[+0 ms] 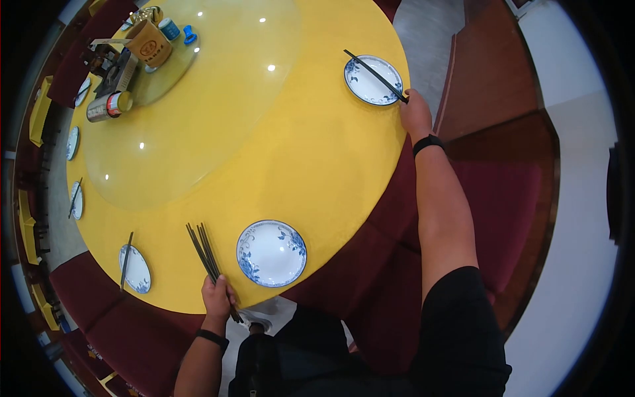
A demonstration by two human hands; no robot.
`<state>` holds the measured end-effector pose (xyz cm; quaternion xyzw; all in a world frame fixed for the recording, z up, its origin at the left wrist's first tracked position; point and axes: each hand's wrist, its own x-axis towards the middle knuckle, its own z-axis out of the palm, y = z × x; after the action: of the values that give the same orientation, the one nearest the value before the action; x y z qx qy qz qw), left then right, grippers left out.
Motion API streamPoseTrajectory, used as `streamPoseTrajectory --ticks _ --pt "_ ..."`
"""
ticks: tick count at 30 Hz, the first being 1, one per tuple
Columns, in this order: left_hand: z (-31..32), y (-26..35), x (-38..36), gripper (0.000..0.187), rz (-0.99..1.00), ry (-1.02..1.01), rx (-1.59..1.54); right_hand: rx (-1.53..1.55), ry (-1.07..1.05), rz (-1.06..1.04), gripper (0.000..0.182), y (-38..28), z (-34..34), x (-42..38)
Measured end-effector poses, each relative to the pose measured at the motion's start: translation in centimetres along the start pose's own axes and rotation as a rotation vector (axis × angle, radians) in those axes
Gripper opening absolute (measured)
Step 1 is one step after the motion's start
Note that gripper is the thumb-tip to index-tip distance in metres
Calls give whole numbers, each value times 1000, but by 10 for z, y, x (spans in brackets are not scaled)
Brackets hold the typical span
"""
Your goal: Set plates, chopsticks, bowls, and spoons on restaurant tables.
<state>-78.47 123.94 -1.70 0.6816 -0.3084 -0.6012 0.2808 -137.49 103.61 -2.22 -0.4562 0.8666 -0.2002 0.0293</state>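
My left hand is wrapped round a bundle of several dark chopsticks, their long ends fanned over the yellow table. Close to its right lies a white plate with blue flowers, with nothing on it. At the upper right, my right hand pinches the near end of dark chopsticks that lie slantwise across another blue-flowered plate. How many chopsticks that hand holds cannot be told.
More plates stand along the left rim, the nearest with chopsticks across it. A glass turntable bears a brown container, a yellow-capped can and a blue item. Dark red chairs surround the yellow table.
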Motion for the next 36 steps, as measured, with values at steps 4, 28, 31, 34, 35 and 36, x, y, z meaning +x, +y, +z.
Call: streamPoseTrajectory --ticks 4,28,31,34,35,36 --pt "2 -3 2 10 16 18 2 82 171 -27 35 -9 -12 -19" --pt "-13 13 -65 18 -63 -328 -581 1093 -1286 73 24 -205 -32 -487" --pt "-22 9 -76 19 -70 -403 -623 1072 -1261 33 22 -219 -40 -492" --pt "-33 1 -79 20 -64 -448 -643 1120 -1239 78 21 -230 -45 -507" --pt "-36 -5 -79 19 -51 -453 -636 1137 -1237 83 21 -231 -46 -513" --pt "-38 -6 -84 19 -51 -467 -656 1113 -1230 80 21 -232 -48 -521"
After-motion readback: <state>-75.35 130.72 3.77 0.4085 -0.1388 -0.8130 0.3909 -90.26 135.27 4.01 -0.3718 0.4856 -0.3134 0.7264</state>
